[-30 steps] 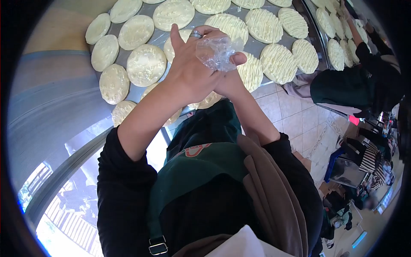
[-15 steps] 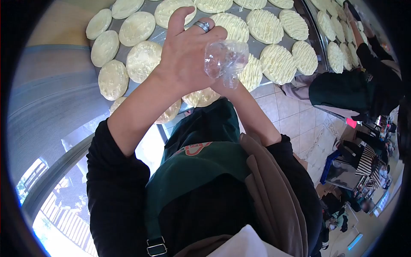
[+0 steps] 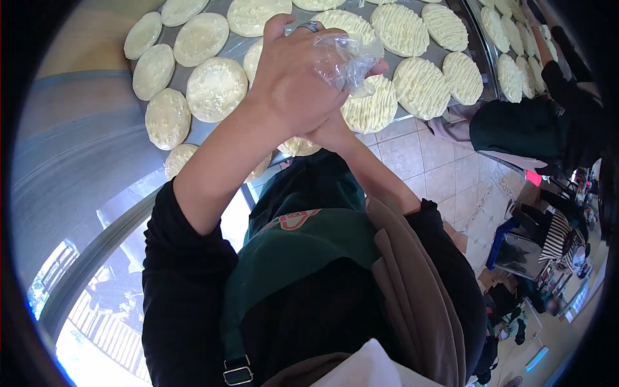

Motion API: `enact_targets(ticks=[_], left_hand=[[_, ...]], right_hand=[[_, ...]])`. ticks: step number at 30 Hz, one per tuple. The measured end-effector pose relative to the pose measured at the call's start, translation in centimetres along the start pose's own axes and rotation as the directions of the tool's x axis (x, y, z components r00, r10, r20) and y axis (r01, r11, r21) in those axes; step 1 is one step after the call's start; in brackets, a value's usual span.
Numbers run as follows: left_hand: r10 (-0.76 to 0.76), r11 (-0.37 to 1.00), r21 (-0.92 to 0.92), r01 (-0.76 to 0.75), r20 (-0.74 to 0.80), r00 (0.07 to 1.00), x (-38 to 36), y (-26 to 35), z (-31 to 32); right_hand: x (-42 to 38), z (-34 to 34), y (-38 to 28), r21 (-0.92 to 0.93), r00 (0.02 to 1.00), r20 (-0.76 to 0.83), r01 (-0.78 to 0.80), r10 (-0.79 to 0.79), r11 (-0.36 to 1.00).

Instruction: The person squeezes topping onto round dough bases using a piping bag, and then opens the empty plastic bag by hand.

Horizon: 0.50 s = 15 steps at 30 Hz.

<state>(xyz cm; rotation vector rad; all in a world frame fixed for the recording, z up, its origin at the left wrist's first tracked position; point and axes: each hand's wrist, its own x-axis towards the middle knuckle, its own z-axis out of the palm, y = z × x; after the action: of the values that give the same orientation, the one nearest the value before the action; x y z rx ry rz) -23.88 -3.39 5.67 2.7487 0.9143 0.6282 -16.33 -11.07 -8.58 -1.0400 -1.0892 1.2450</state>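
Observation:
My left hand (image 3: 300,74), a ring on one finger, is closed over a crumpled clear plastic bag (image 3: 351,58) whose loose end bunches out on the right. One finger sticks up at the far side. Beneath it my right hand (image 3: 332,132) shows mainly at the wrist; its fingers are hidden, so I cannot tell their grip. Both hands are over a metal tray (image 3: 248,46) of flat dough rounds. To their right, a round (image 3: 422,88) carries wavy stripes of pale cream. A glossy round (image 3: 216,90) on the left has no stripes.
Another tray with striped rounds (image 3: 509,77) stands at the far right, a co-worker's arm (image 3: 551,64) reaching over it. Left of me is a large window (image 3: 97,335). Tiled floor (image 3: 403,155) shows beyond my apron. Other people and a blue-edged cart (image 3: 519,251) are farther right.
My hands have turned, and the plastic has shifted up and right, covering more of my left fingers. A fingertip now shows at its right side. The view has shifted slightly.

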Motion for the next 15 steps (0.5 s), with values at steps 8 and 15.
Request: enact_targets(ticks=[8, 15], left_hand=[[-0.059, 0.998, -0.013, 0.062, 0.145, 0.988, -0.2, 0.3, 1.1], [0.075, 0.988, -0.134, -0.076, -0.015, 0.997, 0.4, -1.1, 1.7]], right_hand=[[0.2, 1.1, 4.8, 0.298, 0.932, -0.14, -0.282, 0.334, 0.912], [3.4, -2.7, 2.2, 0.003, 0.939, -0.338, 0.07, -0.065, 0.998]])
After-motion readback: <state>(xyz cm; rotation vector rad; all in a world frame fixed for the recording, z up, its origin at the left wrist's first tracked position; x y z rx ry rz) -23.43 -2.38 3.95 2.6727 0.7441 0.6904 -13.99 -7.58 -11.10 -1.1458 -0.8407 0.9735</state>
